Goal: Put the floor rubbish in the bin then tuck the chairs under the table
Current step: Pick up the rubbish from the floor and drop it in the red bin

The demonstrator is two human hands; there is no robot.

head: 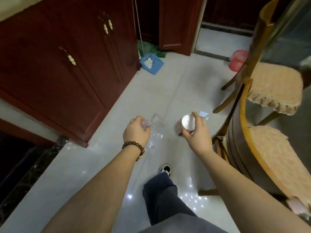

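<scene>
Both forearms reach forward over the pale floor (101,165). Left hand (136,132) is closed around a crumpled clear plastic bottle (155,127), hard to make out. Right hand (196,130) grips a red can (185,124), mostly hidden by fingers. Pink bin (238,60) stands at one o'clock, partly behind two chairs (269,148)

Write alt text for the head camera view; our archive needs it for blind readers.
A person walks over a pale tiled floor, left hand gripping a crumpled clear plastic bottle, right hand gripping a can. Ahead stands a red bin; two cushioned wooden chairs are on the right and dark red cabinets on the left.
</scene>
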